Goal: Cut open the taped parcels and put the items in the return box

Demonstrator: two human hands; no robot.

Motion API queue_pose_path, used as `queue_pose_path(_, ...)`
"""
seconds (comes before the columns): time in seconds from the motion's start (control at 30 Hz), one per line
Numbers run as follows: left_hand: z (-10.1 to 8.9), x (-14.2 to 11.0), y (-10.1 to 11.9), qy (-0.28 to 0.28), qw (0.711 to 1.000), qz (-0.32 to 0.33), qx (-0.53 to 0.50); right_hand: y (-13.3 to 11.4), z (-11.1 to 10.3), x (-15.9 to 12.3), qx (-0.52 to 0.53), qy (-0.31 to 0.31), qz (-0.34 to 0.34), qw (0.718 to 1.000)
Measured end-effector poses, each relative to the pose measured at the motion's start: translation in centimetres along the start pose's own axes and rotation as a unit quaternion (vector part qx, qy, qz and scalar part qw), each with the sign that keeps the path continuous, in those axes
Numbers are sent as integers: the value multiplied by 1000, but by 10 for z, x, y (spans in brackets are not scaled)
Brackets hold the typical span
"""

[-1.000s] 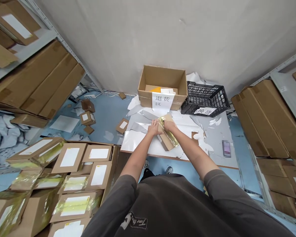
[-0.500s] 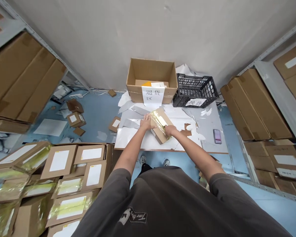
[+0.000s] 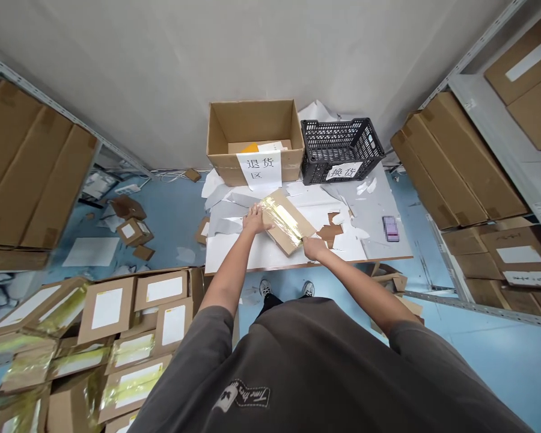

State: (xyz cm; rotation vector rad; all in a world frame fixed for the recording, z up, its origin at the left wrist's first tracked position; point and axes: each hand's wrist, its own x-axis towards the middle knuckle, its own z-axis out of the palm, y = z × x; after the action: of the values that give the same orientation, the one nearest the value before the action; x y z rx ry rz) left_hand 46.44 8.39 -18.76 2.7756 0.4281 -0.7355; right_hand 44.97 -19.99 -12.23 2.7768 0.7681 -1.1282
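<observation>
Pressing with spread fingers, the left hand (image 3: 253,221) steadies the taped box (image 3: 301,221) from nine o'clock; it isn't wrapped around it. The right hand (image 3: 314,248) is curled closed at the box's corner, about four o'clock. From where I stand I can't tell whether it pinches the tape (image 3: 293,236) or something small and dark.

The box lies askew on the table (image 3: 379,198), its near corner close to the front edge at six o'clock. With only a flat palm bracing it, I'd judge that a hard tug from the right hand could spin it, or drag it over that edge. If anything sharp is in that fist, a slip would carry it towards the wrist or the shirt (image 3: 315,355). The shiny tape could also stretch and let go suddenly.

The white paper (image 3: 234,243) beneath looks loose and ripped, so the box might skate on it, or snag at the ragged brown patch (image 3: 329,236) at three o'clock. Further out, the big carton (image 3: 223,168) stands at eleven and the black crate (image 3: 315,174) at one, both probably safe from a knock.
</observation>
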Motion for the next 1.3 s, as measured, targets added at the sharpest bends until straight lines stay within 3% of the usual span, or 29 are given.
queue_pose_path(0.1, 0, 2, 1, -2, 1000, 2, -1, 15, 13, -15, 7, 6, 8, 1000)
queue_pose_path(0.23, 0, 3, -1, 1, 1000, 9, -12, 59, 35, -42, 4, -3, 32, 999)
queue_pose_path(0.33, 1, 0, -1, 30, 999, 17, -24, 92, 45, -48, 83, 69, 74, 991)
queue_pose_path(0.4, 2, -5, 0, 55, 998, 14, -34, 101, 47, -36, 154, 129, 96, 975)
queue_pose_path(0.5, 5, -18, 3, 86, 995, -13, -46, 93, 43, 2, 241, 186, 112, 946)
queue_pose_path(0.6, 15, -40, 2, 111, 991, -50, -51, 71, 33, 44, 287, 197, 126, 929)
queue_pose_path(0.83, 47, -95, 6, 148, 971, -186, -38, 43, 7, 98, 291, 176, 132, 931)
queue_pose_path(0.9, 48, -99, 18, 157, 976, -150, -20, 42, 3, 105, 284, 171, 133, 934)
queue_pose_path(0.93, 46, -97, 26, 146, 984, -98, -12, 41, 2, 108, 282, 168, 135, 935)
queue_pose_path(1.03, 41, -84, 57, 36, 991, 131, -3, 38, 3, 113, 281, 176, 147, 932)
queue_pose_path(1.1, 40, -73, 77, -27, 975, 219, 11, 36, 4, 113, 281, 184, 152, 930)
queue_pose_path(1.2, 41, -61, 97, -36, 975, 216, 43, 37, 7, 111, 282, 186, 145, 930)
queue_pose_path(1.3, 42, -58, 103, -22, 976, 205, 63, 37, 8, 109, 278, 185, 142, 932)
